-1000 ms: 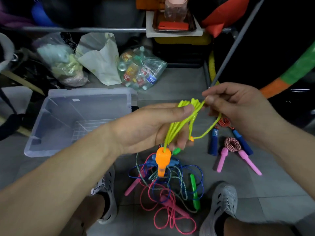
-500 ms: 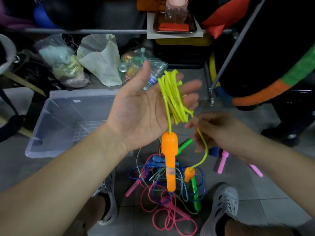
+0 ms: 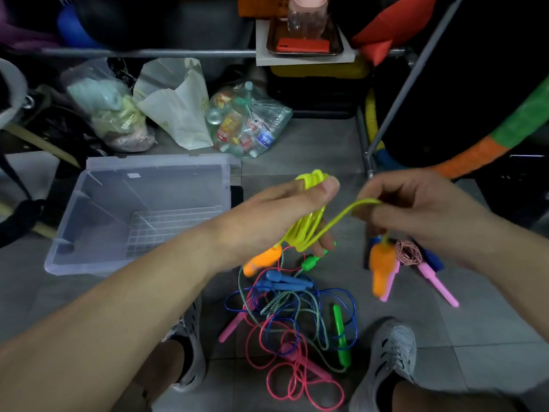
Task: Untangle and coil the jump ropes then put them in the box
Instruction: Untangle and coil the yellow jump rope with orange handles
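Grey tiled floor [image 3: 312, 144]: yellow rope [image 3: 309, 230] part-coiled on your left hand [image 3: 285, 212].
Your left hand grips the loops, thumb clamped on top; your right hand [image 3: 416, 209] pinches the free strand just beside it, an orange handle [image 3: 383, 263] dangling blurred below. Keep that strand taut, lay each turn flat beside the last, and press the thumb down so nothing slips. The box [image 3: 160, 163] sits open on the floor to your left, no rope visible inside; the tangle [image 3: 297, 316] lies between your feet. Your right fingertips are hidden behind the knuckles, and you cannot tell how much strand is left to wind.
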